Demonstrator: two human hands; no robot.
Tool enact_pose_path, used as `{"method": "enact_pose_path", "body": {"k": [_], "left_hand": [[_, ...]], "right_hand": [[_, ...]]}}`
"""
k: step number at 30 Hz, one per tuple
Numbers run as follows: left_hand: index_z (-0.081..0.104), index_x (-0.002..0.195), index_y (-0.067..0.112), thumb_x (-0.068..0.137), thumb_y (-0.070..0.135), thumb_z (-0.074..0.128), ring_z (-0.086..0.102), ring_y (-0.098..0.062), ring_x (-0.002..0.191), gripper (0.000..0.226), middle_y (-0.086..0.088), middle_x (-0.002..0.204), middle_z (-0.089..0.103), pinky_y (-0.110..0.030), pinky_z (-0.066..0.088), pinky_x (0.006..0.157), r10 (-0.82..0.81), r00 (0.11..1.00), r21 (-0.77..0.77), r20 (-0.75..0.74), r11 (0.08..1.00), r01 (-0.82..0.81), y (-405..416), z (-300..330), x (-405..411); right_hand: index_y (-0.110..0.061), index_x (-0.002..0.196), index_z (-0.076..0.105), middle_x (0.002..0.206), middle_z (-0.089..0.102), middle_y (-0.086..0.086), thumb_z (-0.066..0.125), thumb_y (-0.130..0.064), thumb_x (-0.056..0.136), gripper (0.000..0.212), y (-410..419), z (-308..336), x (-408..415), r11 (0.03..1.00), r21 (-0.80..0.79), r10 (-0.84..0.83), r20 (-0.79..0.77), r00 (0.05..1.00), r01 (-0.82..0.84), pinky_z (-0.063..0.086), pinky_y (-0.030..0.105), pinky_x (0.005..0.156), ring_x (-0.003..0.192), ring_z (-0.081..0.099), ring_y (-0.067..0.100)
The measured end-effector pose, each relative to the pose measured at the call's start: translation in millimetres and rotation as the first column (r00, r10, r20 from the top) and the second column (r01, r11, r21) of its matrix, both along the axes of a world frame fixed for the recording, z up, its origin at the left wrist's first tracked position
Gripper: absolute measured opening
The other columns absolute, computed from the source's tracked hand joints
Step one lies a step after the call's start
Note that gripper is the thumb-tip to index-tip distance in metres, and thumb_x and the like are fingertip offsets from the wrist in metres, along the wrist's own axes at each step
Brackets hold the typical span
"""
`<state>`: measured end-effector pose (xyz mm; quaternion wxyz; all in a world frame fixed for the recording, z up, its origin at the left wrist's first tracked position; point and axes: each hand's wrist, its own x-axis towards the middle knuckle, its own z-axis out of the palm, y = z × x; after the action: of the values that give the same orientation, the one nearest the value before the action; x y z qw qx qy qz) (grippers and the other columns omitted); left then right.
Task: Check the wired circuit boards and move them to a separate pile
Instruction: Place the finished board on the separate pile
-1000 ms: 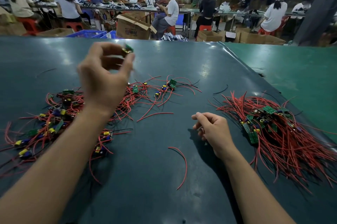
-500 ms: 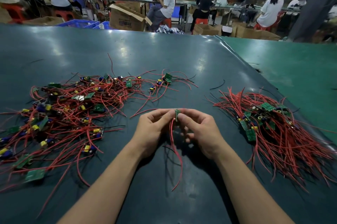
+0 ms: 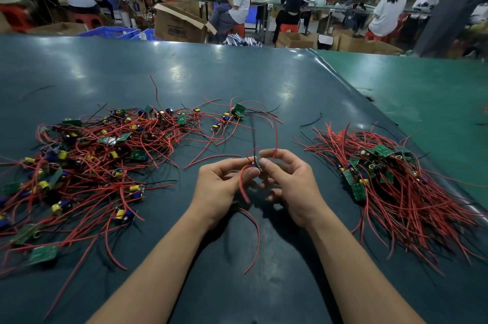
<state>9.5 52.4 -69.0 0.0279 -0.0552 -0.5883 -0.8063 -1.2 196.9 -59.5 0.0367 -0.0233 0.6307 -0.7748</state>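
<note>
Left hand (image 3: 220,186): pinched the small board (image 3: 255,165) between thumb and forefinger, above the table's middle.
Right hand (image 3: 289,183): thumb and forefinger closed on the same board from the other side; remaining fingers loosely curled.
Board: mostly hidden by fingertips; red wires (image 3: 275,133) rose from it and hung below.
Left pile (image 3: 87,165): loose tangle of boards and red wires, spread wide.
Right pile (image 3: 390,178): tidier heap, wires fanned toward the near edge.
Table (image 3: 211,72): dark green mat.

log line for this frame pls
stage: checking | hands: left hand and right hand pinch one wired board | unchecked pile left | checked pile right
</note>
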Motion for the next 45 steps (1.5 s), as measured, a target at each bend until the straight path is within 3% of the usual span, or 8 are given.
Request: {"method": "enact_pose_path", "body": {"k": [8, 15, 21, 25, 29, 34, 41, 45], "left_hand": [[0.064, 0.064, 0.007, 0.060, 0.025, 0.080, 0.055, -0.007, 0.049, 0.024, 0.002, 0.053, 0.064, -0.017, 0.044, 0.051, 0.146, 0.987, -0.137, -0.071, 0.978, -0.155, -1, 1, 1], [0.067, 0.075, 0.011, 0.061, 0.020, 0.079, 0.065, -0.009, 0.066, 0.021, 0.004, 0.069, 0.071, -0.018, 0.053, 0.067, 0.043, 0.993, -0.133, -0.106, 0.990, -0.057, -3, -1, 0], [0.067, 0.082, 0.007, 0.073, 0.019, 0.072, 0.066, -0.009, 0.067, 0.016, 0.003, 0.071, 0.071, -0.020, 0.055, 0.065, 0.042, 0.995, -0.093, -0.096, 0.994, -0.051, -3, -2, -2], [0.073, 0.086, 0.010, 0.075, 0.021, 0.072, 0.066, -0.011, 0.071, 0.016, -0.001, 0.078, 0.074, -0.020, 0.054, 0.066, 0.047, 0.996, -0.095, -0.075, 0.994, -0.054, -2, -2, -1], [0.070, 0.087, 0.011, 0.086, 0.013, 0.068, 0.061, -0.008, 0.060, 0.003, 0.000, 0.074, 0.073, -0.017, 0.049, 0.058, 0.140, 0.989, -0.088, -0.044, 0.986, -0.143, -4, -3, -6], [0.066, 0.083, 0.008, 0.090, 0.008, 0.061, 0.066, -0.013, 0.061, 0.008, -0.004, 0.073, 0.073, -0.022, 0.054, 0.061, 0.177, 0.982, 0.198, 0.071, 0.962, -0.188, -7, -1, -10], [0.074, 0.096, 0.013, 0.059, 0.037, 0.080, 0.066, -0.018, 0.077, 0.045, -0.005, 0.087, 0.074, -0.027, 0.055, 0.073, -0.055, 0.996, 0.073, 0.077, 0.996, 0.050, -6, -3, -8], [0.079, 0.084, 0.014, 0.067, 0.022, 0.076, 0.065, -0.012, 0.069, 0.019, -0.004, 0.081, 0.073, -0.019, 0.052, 0.063, -0.088, 0.990, 0.091, 0.108, 0.993, 0.078, -6, 2, -8]], "right_hand": [[-0.019, 0.091, 0.077, 0.085, 0.070, 0.004, 0.080, -0.028, 0.067, 0.026, 6, 8, 5, 0.988, -0.021, 0.149, -0.046, 0.988, -0.150, 0.044, 0.021, 0.043, 0.065, 0.061, 0.012], [-0.017, 0.083, 0.069, 0.081, 0.071, 0.010, 0.075, -0.022, 0.072, 0.014, 8, 10, 5, 0.988, -0.085, 0.129, 0.018, 0.991, -0.127, 0.046, 0.022, 0.041, 0.059, 0.068, 0.021], [-0.011, 0.115, 0.062, 0.087, 0.072, 0.005, 0.069, -0.015, 0.078, 0.038, 5, 12, 4, 0.972, -0.169, 0.183, 0.115, 0.976, -0.162, 0.049, 0.023, 0.042, 0.067, 0.072, 0.029], [-0.009, 0.103, 0.071, 0.088, 0.072, 0.011, 0.071, -0.018, 0.073, 0.031, 6, 12, 4, 0.953, -0.178, 0.268, 0.124, 0.955, -0.245, 0.056, 0.027, 0.054, 0.072, 0.072, 0.024], [-0.014, 0.083, 0.065, 0.081, 0.070, 0.008, 0.073, -0.012, 0.069, 0.016, 6, 9, 1, 0.967, -0.238, 0.122, 0.129, 0.984, -0.088, 0.057, 0.029, 0.055, 0.070, 0.071, 0.023], [-0.012, 0.084, 0.068, 0.076, 0.073, 0.005, 0.067, -0.010, 0.085, 0.003, 6, 10, -2, 0.969, -0.233, -0.050, 0.140, 0.989, 0.082, 0.052, 0.022, 0.050, 0.069, 0.073, 0.019], [-0.012, 0.085, 0.066, 0.066, 0.067, 0.001, 0.066, -0.011, 0.088, 0.004, 2, 12, 1, 0.985, -0.175, 0.027, 0.157, 0.987, 0.001, 0.046, 0.019, 0.043, 0.054, 0.065, 0.014], [-0.013, 0.080, 0.066, 0.065, 0.061, 0.004, 0.066, -0.009, 0.088, 0.008, -1, 11, 2, 0.994, -0.105, 0.057, 0.150, 0.987, -0.041, 0.037, 0.018, 0.038, 0.048, 0.055, 0.014]]}}
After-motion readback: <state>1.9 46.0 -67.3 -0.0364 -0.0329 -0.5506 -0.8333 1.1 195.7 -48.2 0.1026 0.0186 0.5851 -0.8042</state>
